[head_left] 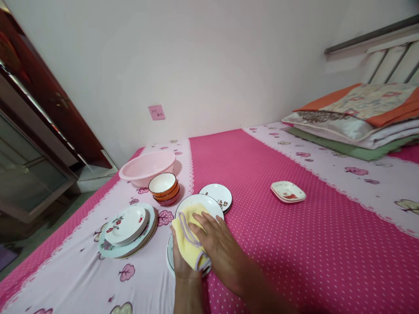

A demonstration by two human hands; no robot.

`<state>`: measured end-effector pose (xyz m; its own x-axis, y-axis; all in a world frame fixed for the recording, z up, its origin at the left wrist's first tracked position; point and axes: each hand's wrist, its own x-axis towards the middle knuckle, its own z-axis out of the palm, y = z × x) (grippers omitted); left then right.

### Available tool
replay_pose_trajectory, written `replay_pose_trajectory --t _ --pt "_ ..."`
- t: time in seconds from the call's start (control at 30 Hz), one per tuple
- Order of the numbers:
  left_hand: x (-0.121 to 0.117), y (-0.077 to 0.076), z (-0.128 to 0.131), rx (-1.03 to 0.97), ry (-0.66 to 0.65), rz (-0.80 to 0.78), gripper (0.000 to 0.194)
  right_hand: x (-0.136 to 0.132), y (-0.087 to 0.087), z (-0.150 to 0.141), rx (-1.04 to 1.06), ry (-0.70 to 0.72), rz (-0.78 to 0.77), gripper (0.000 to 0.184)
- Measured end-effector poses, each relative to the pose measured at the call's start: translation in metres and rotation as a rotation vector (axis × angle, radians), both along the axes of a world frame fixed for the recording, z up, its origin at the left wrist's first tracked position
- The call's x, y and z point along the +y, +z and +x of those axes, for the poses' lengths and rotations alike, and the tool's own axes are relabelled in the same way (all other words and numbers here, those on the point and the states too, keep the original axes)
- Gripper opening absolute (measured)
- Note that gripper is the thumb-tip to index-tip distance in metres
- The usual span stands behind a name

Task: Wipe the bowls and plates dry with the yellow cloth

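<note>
My left hand (pixel 185 259) grips the near side of a white plate (pixel 212 206) with a dark rim, its fingers mostly hidden by a yellow cloth (pixel 190 237) with purple edging. Laid over that cloth, my right hand (pixel 218 244) presses it against the plate, fingers stretched forward. Partly covered below my hands is a pale plate (pixel 170 257) on the bed. Just behind the held plate are smaller white plates (pixel 214 191) with a brown flower pattern, stacked.
Left of my hands stands a stack of flowered plates (pixel 126 224). Beyond it are stacked orange bowls (pixel 163 185) and a pink basin (pixel 147 168). Squarish white dishes (pixel 288 191) lie to the right on the pink bedspread (pixel 294 244). Folded bedding (pixel 356 113) is piled far right.
</note>
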<state>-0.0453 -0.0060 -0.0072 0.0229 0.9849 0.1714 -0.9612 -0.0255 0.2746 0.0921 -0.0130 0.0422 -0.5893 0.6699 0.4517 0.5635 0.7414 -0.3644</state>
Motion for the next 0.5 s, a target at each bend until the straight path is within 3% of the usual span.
replay_pose_trajectory --t 0.23,0.37,0.5 --pt "0.000 0.011 -0.008 0.097 0.164 -0.219 0.061 0.010 -0.012 -0.013 0.133 0.023 0.046 0.048" --pt "-0.003 0.025 0.002 0.115 0.186 -0.264 0.060 0.011 0.000 -0.004 0.303 0.118 0.053 0.050" --pt "-0.005 0.036 0.016 0.324 0.285 -0.197 0.051 0.011 0.017 0.008 0.572 0.138 0.006 0.048"
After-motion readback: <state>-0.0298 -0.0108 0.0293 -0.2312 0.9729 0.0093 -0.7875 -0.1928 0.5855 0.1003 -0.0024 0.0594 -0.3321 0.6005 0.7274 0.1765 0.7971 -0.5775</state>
